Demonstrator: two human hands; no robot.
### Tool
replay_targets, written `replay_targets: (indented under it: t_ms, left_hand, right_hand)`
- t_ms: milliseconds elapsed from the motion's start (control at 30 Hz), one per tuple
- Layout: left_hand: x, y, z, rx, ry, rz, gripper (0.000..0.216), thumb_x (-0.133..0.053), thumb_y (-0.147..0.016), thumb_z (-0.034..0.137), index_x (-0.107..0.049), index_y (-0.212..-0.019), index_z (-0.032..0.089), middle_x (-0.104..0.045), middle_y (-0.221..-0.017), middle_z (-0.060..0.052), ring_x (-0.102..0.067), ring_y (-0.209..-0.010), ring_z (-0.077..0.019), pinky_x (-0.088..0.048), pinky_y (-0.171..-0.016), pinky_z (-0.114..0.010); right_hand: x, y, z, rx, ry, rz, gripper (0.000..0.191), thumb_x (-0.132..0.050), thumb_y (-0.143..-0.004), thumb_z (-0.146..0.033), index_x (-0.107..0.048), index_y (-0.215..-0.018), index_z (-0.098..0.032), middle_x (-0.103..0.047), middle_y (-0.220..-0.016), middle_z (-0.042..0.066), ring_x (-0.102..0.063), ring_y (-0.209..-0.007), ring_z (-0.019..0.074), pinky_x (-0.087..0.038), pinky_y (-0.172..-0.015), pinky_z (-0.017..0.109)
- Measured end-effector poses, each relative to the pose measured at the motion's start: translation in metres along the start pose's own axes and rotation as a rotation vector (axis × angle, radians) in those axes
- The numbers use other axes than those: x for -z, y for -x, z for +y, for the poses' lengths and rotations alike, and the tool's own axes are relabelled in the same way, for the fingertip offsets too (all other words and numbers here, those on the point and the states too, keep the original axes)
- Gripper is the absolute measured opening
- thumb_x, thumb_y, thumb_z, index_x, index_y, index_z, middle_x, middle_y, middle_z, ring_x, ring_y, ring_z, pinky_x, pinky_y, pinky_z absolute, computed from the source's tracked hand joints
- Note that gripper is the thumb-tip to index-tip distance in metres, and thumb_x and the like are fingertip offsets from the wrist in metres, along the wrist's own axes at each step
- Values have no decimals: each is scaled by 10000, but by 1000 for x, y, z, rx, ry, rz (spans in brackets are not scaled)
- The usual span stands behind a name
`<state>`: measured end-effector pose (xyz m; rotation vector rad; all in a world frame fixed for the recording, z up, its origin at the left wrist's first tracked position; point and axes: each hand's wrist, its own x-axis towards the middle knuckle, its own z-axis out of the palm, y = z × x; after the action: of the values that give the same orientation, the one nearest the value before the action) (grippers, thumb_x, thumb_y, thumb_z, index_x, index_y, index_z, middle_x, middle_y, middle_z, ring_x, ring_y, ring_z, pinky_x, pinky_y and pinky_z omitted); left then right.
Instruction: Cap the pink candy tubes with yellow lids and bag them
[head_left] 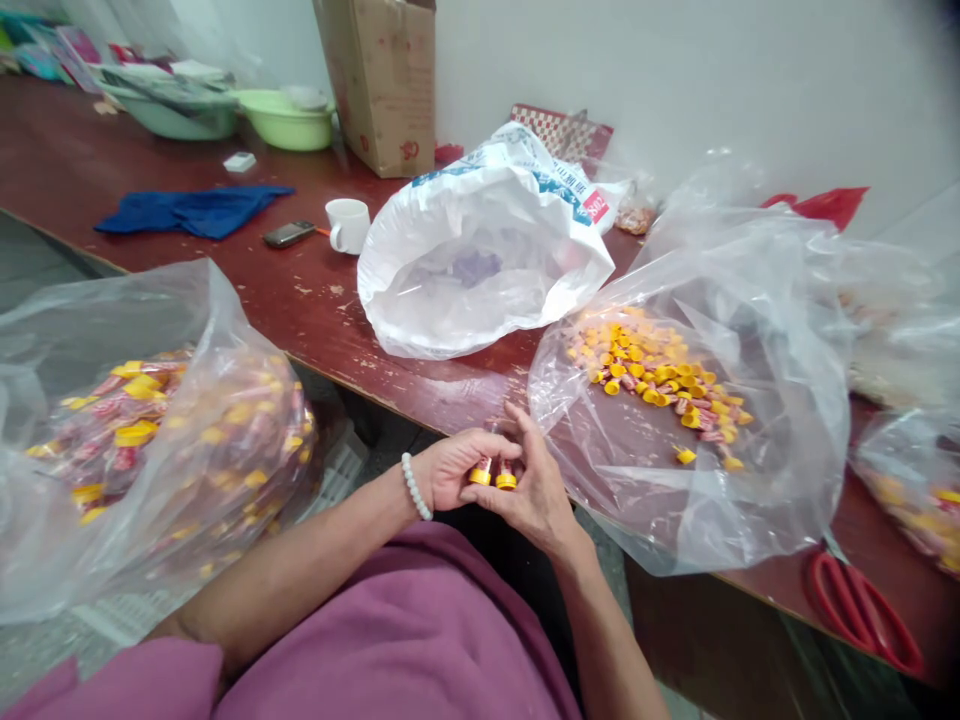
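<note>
Just above my lap, two small clear containers with yellow caps [495, 477] are between my hands, caps facing me. My left hand [459, 467], with a pale bead bracelet on its wrist, is closed around them from the left. The fingers of my right hand [541, 487] close on them from the other side. On the right, a clear plastic bag [787, 330] lies open with many small yellow caps [660, 375] and pinkish pieces in it. To the left, another clear bag [225, 320] bulges with yellow-capped containers [139, 432].
A white plastic bag [420, 310] gapes open on the red table [255, 300]. Behind it stand a cardboard box [397, 90], a mug [347, 222], a phone [289, 234], and a blue cloth [195, 212]. Red-handled scissors [862, 610] lie at the right front edge.
</note>
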<state>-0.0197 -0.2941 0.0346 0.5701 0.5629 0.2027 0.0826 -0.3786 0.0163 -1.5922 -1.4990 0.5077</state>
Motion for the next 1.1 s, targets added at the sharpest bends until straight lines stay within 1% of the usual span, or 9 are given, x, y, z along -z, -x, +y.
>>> replay_targets:
  t_ms: [100, 233, 333, 433, 500, 567, 667, 833, 1100]
  left_hand:
    - [4, 1, -3, -2, -59, -20, 68, -610, -591, 91, -596, -648, 127, -574, -565, 4, -529, -497, -82, -378, -480, -178]
    - [5, 6, -6, -18, -88, -17, 56, -602, -588, 86, -592, -629, 123, -572, -559, 6, -526, -502, -79, -373, -477, -181]
    - [1, 11, -5, -38, -62, 57, 75, -625, -592, 79, -606, -655, 116, -579, -552, 7, -533, -490, -80, -388, -476, -183]
    - [-4, 15, -4, -65, -12, 91, 118, -667, -596, 68, -614, -692, 109, -606, -570, -5, -569, -510, -95, -435, -511, -194]
    - [-6, 17, -4, -55, -20, 70, 132, -692, -612, 86, -613, -715, 109, -618, -589, -15, -585, -522, -104, -456, -521, -202]
    - [-7, 17, -5, -51, -58, 54, 143, -713, -629, 124, -616, -732, 109, -609, -581, -14, -582, -516, -104, -455, -504, -199]
    - [-7, 17, -9, -72, -100, 71, 186, -751, -627, 172, -619, -743, 113, -591, -575, 3, -568, -501, -90, -437, -474, -184]
    - [-7, 17, -16, -119, -84, 124, 247, -793, -605, 222, -605, -733, 124, -583, -597, 27, -539, -469, -60, -399, -442, -166]
    - [-8, 17, -22, -179, -90, 138, 298, -814, -578, 246, -586, -728, 126, -577, -620, 44, -522, -482, -39, -416, -484, -163]
  right_hand:
    - [-3, -1, 2, 65, 89, 38, 875, -789, -590, -408, -375, -1334, -204, -537, -1193, 121, -545, -1045, 262, -467, -892, 433]
    - [-8, -2, 5, 172, 117, 93, 849, -802, -573, -437, -423, -1299, -212, -567, -1164, 120, -563, -1014, 271, -472, -878, 441]
    - [-8, 1, 7, 114, -16, 36, 953, -814, -563, -444, -344, -1362, -221, -546, -1218, 128, -556, -1080, 273, -469, -913, 433]
    - [-4, 6, 6, 40, -211, -76, 1074, -827, -553, -429, -224, -1420, -239, -437, -1370, 134, -465, -1231, 272, -418, -1004, 429]
    - [2, 10, 4, 9, -257, -131, 1026, -814, -588, -403, -231, -1419, -254, -384, -1422, 120, -411, -1284, 266, -378, -1046, 433]
    - [6, 14, 3, -21, -272, -161, 941, -786, -643, -367, -255, -1413, -263, -376, -1433, 104, -393, -1301, 257, -356, -1066, 437]
    - [8, 19, 3, -56, -320, -163, 901, -774, -664, -336, -272, -1409, -258, -401, -1420, 99, -410, -1290, 258, -366, -1060, 443]
    - [2, 21, 3, -84, -355, -114, 871, -777, -658, -304, -311, -1390, -225, -453, -1375, 105, -455, -1250, 260, -371, -1056, 449]
    - [-4, 23, 0, -115, -402, -63, 871, -800, -616, -251, -356, -1364, -222, -478, -1348, 96, -478, -1223, 256, -369, -1058, 426]
